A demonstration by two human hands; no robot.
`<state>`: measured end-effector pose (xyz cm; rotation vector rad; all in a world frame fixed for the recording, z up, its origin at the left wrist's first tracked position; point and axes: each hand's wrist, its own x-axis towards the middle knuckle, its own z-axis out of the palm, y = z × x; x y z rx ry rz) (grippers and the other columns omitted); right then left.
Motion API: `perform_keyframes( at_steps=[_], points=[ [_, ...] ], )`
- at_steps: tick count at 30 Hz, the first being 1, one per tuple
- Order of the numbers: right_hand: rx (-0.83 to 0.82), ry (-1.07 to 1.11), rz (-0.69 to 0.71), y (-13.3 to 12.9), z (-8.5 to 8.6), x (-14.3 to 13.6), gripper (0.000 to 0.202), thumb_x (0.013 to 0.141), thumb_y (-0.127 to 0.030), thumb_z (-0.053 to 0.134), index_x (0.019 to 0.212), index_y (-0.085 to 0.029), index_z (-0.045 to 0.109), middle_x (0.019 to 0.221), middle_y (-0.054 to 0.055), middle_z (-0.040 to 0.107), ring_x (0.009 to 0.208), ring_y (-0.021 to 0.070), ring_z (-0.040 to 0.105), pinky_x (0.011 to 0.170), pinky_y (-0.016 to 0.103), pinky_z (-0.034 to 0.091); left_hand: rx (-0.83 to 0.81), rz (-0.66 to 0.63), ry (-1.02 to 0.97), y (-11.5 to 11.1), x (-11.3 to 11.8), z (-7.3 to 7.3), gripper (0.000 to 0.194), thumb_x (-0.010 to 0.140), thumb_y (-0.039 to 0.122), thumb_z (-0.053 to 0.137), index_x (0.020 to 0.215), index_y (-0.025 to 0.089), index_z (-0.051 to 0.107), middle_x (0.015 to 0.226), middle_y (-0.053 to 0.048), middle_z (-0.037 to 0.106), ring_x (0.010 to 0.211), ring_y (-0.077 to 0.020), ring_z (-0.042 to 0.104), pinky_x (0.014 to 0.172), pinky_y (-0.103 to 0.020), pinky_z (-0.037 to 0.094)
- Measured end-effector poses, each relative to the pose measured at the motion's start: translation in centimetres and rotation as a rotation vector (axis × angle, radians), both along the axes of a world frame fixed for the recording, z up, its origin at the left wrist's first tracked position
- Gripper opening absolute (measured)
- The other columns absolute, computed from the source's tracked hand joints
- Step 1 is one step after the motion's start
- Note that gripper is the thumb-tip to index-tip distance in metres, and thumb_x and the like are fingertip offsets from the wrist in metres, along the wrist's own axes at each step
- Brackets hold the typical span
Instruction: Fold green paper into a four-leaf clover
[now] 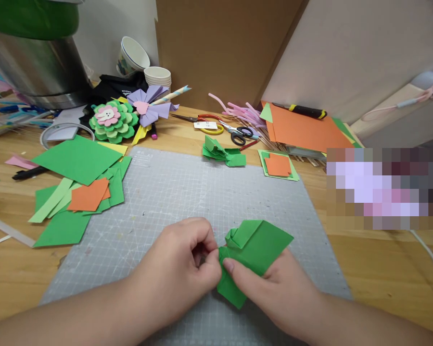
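Observation:
A partly folded sheet of green paper [261, 245] is held above the grey cutting mat [166, 192]. My right hand [285, 293] grips it from below, its thumb pressed flat on the front near the left edge. At that same left edge, my left hand [184, 259] pinches the paper between thumb and forefinger, the other fingers curled in. A small rolled fold stands up at the sheet's upper left. Farther back on the mat lies another folded green paper piece [223, 153].
Green sheets [77, 158] and orange scraps [88, 196] lie at left. Behind the mat are scissors [238, 132], a green paper flower [113, 122] and a purple paper flower [155, 105]. Small paper squares [278, 165] sit at the mat's back right, near an orange sheet stack [306, 127].

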<state>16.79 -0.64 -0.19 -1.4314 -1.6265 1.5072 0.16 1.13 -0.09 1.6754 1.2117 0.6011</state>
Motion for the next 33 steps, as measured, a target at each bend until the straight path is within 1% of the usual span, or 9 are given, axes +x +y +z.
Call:
perform_keyframes(
  at_steps=[4,7,9,11,15,18,21,26,33],
  points=[
    [0.046,0.003,0.03,0.0,0.0,-0.1,0.013,0.079,-0.021,0.049,0.066,-0.019,0.049,0.062,-0.001,0.049,0.059,0.0124,0.046,0.054,0.023,0.043,0.182,-0.029,0.092,-0.5,0.0,-0.1,0.016,0.071,0.007,0.046,0.061,0.02,0.042,0.062,0.004,0.047,0.058,-0.0108,0.046,0.052,-0.023,0.033],
    [0.005,0.073,0.007,0.6,0.1,0.1,0.014,0.079,-0.023,0.052,0.067,-0.019,0.049,0.063,-0.002,0.048,0.059,0.0116,0.045,0.056,0.023,0.043,0.169,-0.019,0.062,-0.6,-0.2,0.1,0.014,0.074,0.009,0.047,0.065,0.019,0.047,0.065,0.003,0.049,0.059,-0.0107,0.047,0.053,-0.023,0.035],
    [-0.06,0.139,-0.019,1.0,0.2,0.3,0.016,0.08,-0.027,0.054,0.067,-0.019,0.049,0.063,-0.002,0.047,0.059,0.0111,0.044,0.054,0.022,0.042,0.113,0.035,-0.017,-0.5,-0.3,0.3,0.013,0.077,0.013,0.05,0.066,0.019,0.049,0.066,0.003,0.051,0.06,-0.0109,0.048,0.054,-0.023,0.036],
    [-0.123,0.211,-0.052,1.2,0.1,0.6,0.017,0.081,-0.03,0.057,0.069,-0.019,0.051,0.064,-0.003,0.046,0.058,0.0107,0.043,0.052,0.021,0.042,-0.009,0.095,-0.143,-0.2,-0.3,0.6,0.013,0.078,0.019,0.052,0.066,0.019,0.051,0.065,0.002,0.052,0.062,-0.0116,0.049,0.056,-0.023,0.038],
    [-0.168,0.332,-0.099,1.4,0.1,0.9,0.017,0.081,-0.031,0.06,0.071,-0.018,0.056,0.066,-0.002,0.051,0.06,0.0107,0.047,0.054,0.021,0.044,-0.496,0.115,-0.408,0.7,-0.3,0.7,0.018,0.08,0.035,0.056,0.074,0.018,0.056,0.058,0.004,0.049,0.051,-0.0089,0.04,0.048,-0.022,0.032],
    [-0.192,0.383,-0.074,1.5,0.4,0.7,0.018,0.08,-0.031,0.06,0.068,-0.017,0.057,0.067,0.0,0.055,0.061,0.0111,0.05,0.055,0.021,0.045,-0.705,0.056,-0.525,1.2,-0.4,0.3,0.024,0.078,0.04,0.063,0.077,0.017,0.056,0.057,0.006,0.049,0.048,-0.0066,0.038,0.045,-0.02,0.028],
    [-0.219,0.424,-0.041,1.5,0.7,0.6,0.014,0.081,-0.027,0.059,0.07,-0.018,0.058,0.067,0.0,0.058,0.061,0.0108,0.052,0.054,0.021,0.045,-0.755,0.013,-0.567,1.3,-0.5,0.0,0.025,0.078,0.039,0.065,0.075,0.016,0.056,0.06,0.005,0.05,0.049,-0.0058,0.04,0.046,-0.019,0.029],
    [-0.216,0.449,-0.037,1.0,0.6,0.5,0.011,0.082,-0.019,0.057,0.071,-0.019,0.056,0.065,-0.004,0.056,0.058,0.0085,0.051,0.053,0.018,0.044,-0.751,-0.004,-0.505,1.3,-0.5,0.3,0.025,0.073,0.037,0.069,0.072,0.015,0.058,0.057,0.006,0.05,0.048,-0.0057,0.04,0.046,-0.019,0.028],
    [-0.216,0.408,-0.032,0.8,0.4,0.7,0.01,0.083,-0.023,0.057,0.075,-0.018,0.057,0.068,-0.003,0.054,0.06,0.0089,0.049,0.055,0.018,0.044,-0.737,-0.002,-0.483,1.4,-0.4,0.3,0.019,0.073,0.032,0.068,0.072,0.015,0.06,0.054,0.008,0.049,0.049,-0.0058,0.04,0.049,-0.019,0.03]
  ],
)
